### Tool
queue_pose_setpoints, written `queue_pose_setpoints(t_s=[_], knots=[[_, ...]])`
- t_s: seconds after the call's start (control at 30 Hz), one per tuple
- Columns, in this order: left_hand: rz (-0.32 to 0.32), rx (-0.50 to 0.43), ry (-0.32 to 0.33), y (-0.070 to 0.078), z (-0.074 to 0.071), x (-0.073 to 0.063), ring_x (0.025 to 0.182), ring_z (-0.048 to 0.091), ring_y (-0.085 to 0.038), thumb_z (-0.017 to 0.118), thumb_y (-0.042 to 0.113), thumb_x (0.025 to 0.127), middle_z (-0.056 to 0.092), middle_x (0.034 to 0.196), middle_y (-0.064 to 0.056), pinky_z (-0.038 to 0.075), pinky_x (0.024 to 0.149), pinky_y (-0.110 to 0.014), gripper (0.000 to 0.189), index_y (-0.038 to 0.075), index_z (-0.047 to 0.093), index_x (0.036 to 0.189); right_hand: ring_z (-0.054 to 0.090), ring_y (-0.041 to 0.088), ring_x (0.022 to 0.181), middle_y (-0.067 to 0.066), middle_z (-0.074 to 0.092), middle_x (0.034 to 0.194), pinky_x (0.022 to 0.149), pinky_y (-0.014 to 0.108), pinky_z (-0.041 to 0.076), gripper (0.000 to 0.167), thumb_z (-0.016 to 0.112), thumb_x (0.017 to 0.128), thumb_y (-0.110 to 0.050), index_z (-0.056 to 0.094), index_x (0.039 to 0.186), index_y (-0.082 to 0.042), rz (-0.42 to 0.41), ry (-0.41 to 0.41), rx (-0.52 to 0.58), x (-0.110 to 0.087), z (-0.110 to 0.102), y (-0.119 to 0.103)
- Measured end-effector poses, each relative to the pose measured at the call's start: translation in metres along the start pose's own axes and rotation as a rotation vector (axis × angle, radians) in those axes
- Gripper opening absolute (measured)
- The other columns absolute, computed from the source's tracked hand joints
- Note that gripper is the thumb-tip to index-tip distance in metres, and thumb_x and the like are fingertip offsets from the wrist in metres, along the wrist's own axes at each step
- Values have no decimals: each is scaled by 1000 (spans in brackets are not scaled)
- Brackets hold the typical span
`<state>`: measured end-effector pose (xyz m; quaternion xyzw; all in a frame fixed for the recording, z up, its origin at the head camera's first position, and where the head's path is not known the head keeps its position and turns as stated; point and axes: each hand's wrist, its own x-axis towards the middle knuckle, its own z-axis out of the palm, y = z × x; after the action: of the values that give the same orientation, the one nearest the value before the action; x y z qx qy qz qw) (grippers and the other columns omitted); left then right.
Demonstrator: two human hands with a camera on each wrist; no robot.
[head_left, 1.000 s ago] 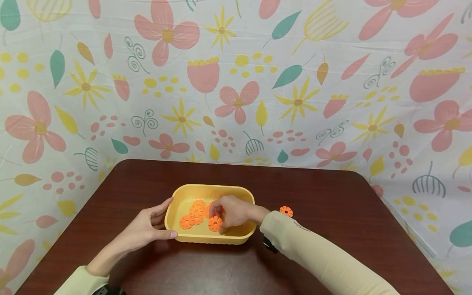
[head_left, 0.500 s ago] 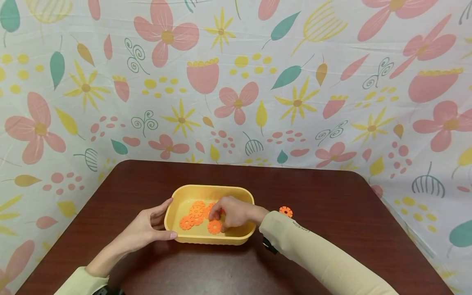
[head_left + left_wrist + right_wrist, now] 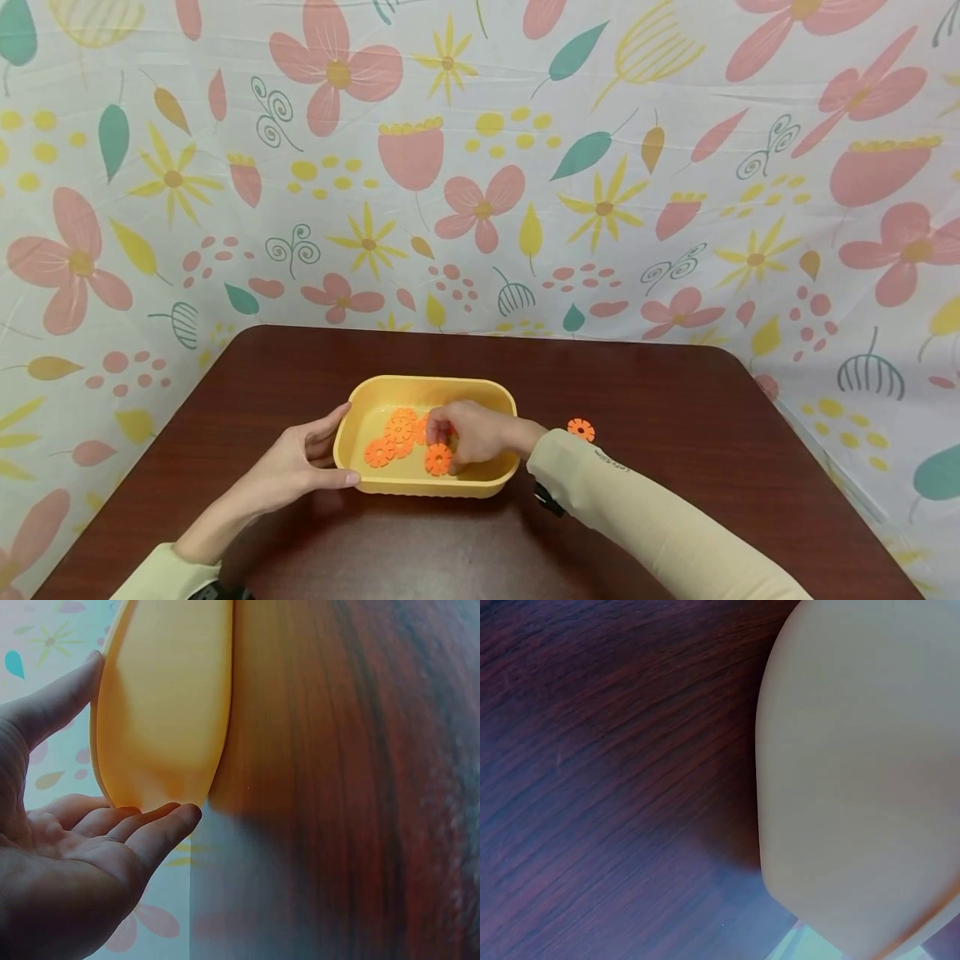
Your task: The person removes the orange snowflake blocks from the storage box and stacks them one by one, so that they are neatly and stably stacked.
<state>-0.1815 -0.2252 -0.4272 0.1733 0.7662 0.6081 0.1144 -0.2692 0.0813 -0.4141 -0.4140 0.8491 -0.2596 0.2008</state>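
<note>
A yellow plastic tub [image 3: 420, 488] sits on the table with several orange notched discs [image 3: 398, 429] lying flat in its left half. Thumb and fingers of my left hand [image 3: 296, 462] hold the tub's left end; the left wrist view shows this hand [image 3: 90, 840] with its fingers against the tub's outer wall [image 3: 165, 697]. Inside the tub, my right hand [image 3: 480, 429] pinches one tilted orange notched disc [image 3: 432, 465] near the front wall. Part of another disc is hidden behind its fingers. In the right wrist view only the tub's outside [image 3: 855, 765] shows, not the hand.
One more orange disc [image 3: 575, 427] lies on the dark wooden table [image 3: 645, 392], right of the tub and just behind the right sleeve [image 3: 600, 483]. A flower-patterned cloth [image 3: 480, 100] hangs behind the table.
The disc at my right fingertips dips slightly toward the tub floor, then tilts up again. The left hand and the tub stay in place.
</note>
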Motion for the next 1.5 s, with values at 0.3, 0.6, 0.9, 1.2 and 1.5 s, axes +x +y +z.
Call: queue_pose_setpoints(t_s=[0.3, 0.6, 0.9, 1.2, 1.5], knots=[[5, -7, -6, 0, 1, 0, 148, 34, -45, 90, 9, 84, 18, 170, -25, 54, 101, -36, 106, -9, 21, 163, 56, 14, 83, 2, 64, 89, 74, 23, 46, 42, 94, 74, 3, 69, 104, -12, -7, -15, -11, -2, -2, -1], [9, -8, -7, 1, 1, 1, 147, 36, -46, 90, 9, 84, 19, 170, -26, 54, 100, -36, 106, -9, 21, 163, 57, 14, 85, -1, 68, 91, 77, 23, 49, 39, 92, 76, 3, 76, 110, -8, -23, -30, 20, -3, -4, 0], [17, -4, -6, 1, 2, 1, 147, 34, -46, 90, 9, 84, 18, 170, -26, 54, 100, -36, 106, -10, 21, 163, 61, 17, 87, -4, 72, 93, 78, 23, 49, 39, 94, 76, -3, 79, 112, -5, -26, 17, 34, -6, -9, -5], [20, 16, 4, 3, 0, 0, 149, 33, -45, 89, 9, 85, 20, 170, -25, 53, 102, -37, 104, -8, 23, 163, 64, 29, 89, -5, 72, 89, 73, 24, 48, 40, 95, 75, -1, 81, 112, -7, 8, 107, 79, -14, -15, -7], [27, -23, -13, 1, -1, 2, 148, 33, -46, 87, 5, 86, 20, 169, -26, 54, 101, -36, 103, -8, 21, 164, 54, 24, 69, -6, 74, 95, 59, 25, 42, 41, 95, 77, -6, 82, 116, -8, 27, 160, 164, -26, -23, -7]])
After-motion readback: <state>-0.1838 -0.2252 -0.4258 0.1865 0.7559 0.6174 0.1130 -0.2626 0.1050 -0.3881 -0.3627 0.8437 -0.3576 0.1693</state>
